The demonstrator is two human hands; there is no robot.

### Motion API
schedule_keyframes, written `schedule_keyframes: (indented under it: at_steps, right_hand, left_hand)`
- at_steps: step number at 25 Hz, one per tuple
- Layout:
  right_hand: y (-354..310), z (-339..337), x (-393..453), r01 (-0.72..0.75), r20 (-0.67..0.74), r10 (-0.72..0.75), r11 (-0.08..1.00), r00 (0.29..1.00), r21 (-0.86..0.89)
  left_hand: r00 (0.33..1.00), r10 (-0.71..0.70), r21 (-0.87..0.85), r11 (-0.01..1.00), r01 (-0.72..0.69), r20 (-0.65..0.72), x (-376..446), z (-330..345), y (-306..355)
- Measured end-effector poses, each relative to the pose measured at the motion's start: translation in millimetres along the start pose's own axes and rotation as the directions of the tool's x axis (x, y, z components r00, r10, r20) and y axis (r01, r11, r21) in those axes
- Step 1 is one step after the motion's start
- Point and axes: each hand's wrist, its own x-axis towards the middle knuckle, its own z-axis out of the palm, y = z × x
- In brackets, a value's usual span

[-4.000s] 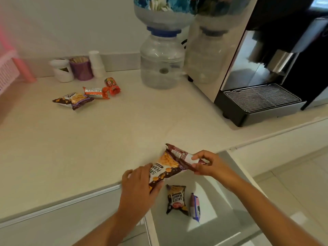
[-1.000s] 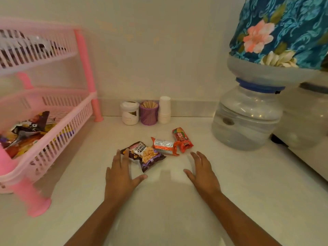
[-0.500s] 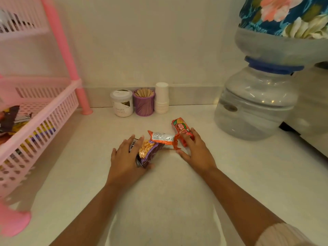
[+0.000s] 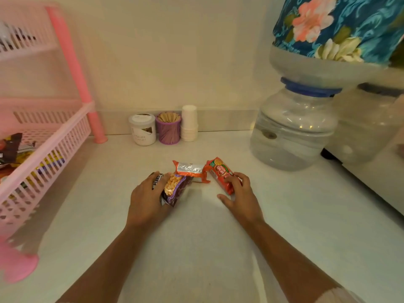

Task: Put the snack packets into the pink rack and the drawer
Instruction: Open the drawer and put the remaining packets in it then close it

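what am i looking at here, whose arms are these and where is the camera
No machine here: a person wears a camera on the head, looking forward and down, so the two bare arms are their own. The left hand grips a purple peanut packet. The right hand closes on a red biscuit packet. Between them an orange and silver packet lies untouched on the pale counter. To the left stands a pink rack already holding some packets. At the back sit a white jar, a purple cup of sticks and stacked white cups; a water bottle stands at the right.
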Motion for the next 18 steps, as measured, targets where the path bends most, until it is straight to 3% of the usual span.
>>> schedule_keyframes:
  at_steps: [8,18]
  right_hand:
    - [8,-30,-64,-0.016,0.028,0.015,0.999,0.999,0.046]
    - [28,-72,-159,0.050,0.004,-0.051,0.978,0.999,0.201]
  left_hand:
    - [0.997,-0.071,0.017,0.997,0.070,0.026,-70,-20,47]
    - [0.998,-0.027,0.061,0.998,0.023,0.058,-164,-32,151]
